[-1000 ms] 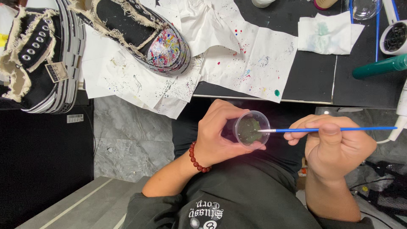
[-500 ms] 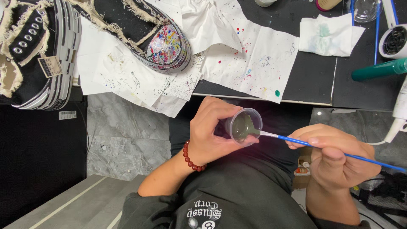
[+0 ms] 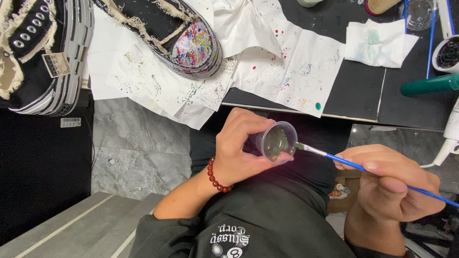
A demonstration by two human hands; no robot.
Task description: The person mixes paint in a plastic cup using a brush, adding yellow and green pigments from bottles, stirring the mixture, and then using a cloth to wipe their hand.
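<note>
- Pointing up-left, your blue paintbrush [image 3: 373, 171] slants from lower right, tip at the cup's rim
- Your right hand [image 3: 394, 186] pinches it; left hand [image 3: 236, 150] clasps the clear cup [image 3: 277, 142]
- Splattered shoe [image 3: 177, 36] and paper sheets [image 3: 296, 67] lie above, well apart

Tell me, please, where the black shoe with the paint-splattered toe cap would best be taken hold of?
Probably by the canvas collar and heel of the shoe, coming from the far end of the table. The glossy toe cap points at the person and carries coloured splatter, possibly wet; the frayed black upper behind it offers a soft edge to pinch.
</note>
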